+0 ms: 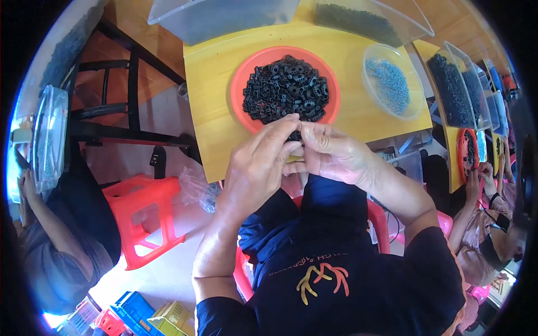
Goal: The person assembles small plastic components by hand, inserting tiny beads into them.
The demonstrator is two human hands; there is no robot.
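Note:
Both my hands meet just in front of a red round tray [237, 106] heaped with small black plastic parts [287, 89]. Between my fingertips shows a small black plastic part [295, 136], mostly covered by the fingers. My left hand [260, 154] pinches it from the left, thumb and forefinger together. From the other side my right hand [336, 151] closes on it too, thumb bent over the top. On the right of the yellow table stands a clear round tub [412, 106] of small shiny bluish pieces [388, 84].
Clear bins [224, 22] line the far edge of the yellow table [213, 134]; one holds dark parts [358, 25]. At left are a red stool [148, 218] and a black metal frame [134, 95]. Other people sit at left [61, 241] and right [476, 241]. Crates [134, 313] stand lower left.

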